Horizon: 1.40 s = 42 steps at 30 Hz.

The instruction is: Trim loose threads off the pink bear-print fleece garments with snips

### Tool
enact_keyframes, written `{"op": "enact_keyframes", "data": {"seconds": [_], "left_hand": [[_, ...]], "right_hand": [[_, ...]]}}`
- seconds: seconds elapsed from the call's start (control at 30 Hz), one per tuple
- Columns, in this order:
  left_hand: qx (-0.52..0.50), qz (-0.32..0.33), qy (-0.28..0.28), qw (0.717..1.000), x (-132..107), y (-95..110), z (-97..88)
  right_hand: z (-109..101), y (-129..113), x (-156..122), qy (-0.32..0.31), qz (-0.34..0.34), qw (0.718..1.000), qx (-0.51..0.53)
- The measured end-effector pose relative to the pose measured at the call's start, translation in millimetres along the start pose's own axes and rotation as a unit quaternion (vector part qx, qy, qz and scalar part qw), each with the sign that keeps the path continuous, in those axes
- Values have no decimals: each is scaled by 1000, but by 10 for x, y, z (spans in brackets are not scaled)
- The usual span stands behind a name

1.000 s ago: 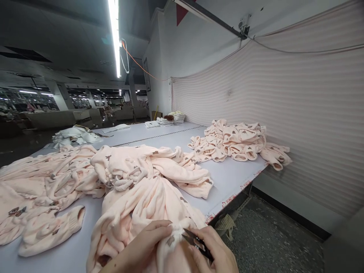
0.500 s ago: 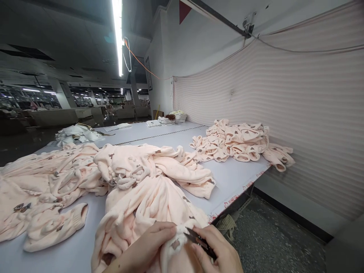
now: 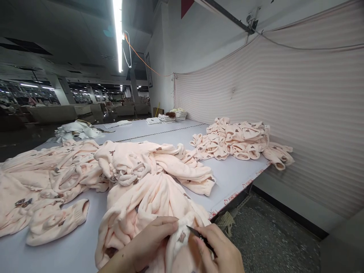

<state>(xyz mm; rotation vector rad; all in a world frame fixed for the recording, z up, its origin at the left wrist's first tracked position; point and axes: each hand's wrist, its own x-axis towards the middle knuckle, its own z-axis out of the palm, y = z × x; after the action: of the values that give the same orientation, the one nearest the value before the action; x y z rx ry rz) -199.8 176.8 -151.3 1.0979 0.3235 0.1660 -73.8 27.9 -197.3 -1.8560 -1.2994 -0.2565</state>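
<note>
A pale pink fleece garment [image 3: 148, 201] with small brown bear prints lies bunched at the near edge of the table. My left hand [image 3: 148, 242] is closed on a fold of it, thumb and fingers pinching the fabric up. My right hand [image 3: 218, 250] grips small black thread snips [image 3: 199, 236], their tip touching the pinched fold right beside my left fingers.
More pink garments are heaped at the left [image 3: 48, 178] and stacked at the far right [image 3: 241, 140] of the grey-white table [image 3: 233, 174]. White fabric pieces [image 3: 74, 131] and folded stacks [image 3: 170, 115] lie further back. A striped cloth wall [image 3: 298, 113] runs along the right; the floor [image 3: 270, 239] drops off beside the table.
The snips' tip has moved in closer against the pinched fold, and the blades look more closed. Both hands have shifted slightly right along the garment. The view has tilted a little.
</note>
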Motion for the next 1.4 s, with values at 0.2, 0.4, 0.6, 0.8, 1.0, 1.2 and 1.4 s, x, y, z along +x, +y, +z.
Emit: {"op": "enact_keyframes", "data": {"seconds": [0.2,0.4,0.6,0.8,1.0,1.2,1.4], "left_hand": [[5,4,-14,1000,-5,-12,24],[77,30,-5,997,-12,43,62],[94,11,-7,996,-8,18,67],[72,169,157,970,-57,196,-102],[474,135,73,867,122,-104,112],[669,111,38,734,130,-174,223],[757,33,224,613,-411,415,-635]], "right_hand": [[35,5,-46,19,-29,998,-58],[-27,-20,-33,-6,28,1000,-2],[-114,-96,19,-22,-19,999,-30],[-52,193,-88,64,194,975,88],[179,390,-89,40,288,929,230],[80,362,-65,40,293,893,339],[-11,491,-127,-21,338,906,254]]}}
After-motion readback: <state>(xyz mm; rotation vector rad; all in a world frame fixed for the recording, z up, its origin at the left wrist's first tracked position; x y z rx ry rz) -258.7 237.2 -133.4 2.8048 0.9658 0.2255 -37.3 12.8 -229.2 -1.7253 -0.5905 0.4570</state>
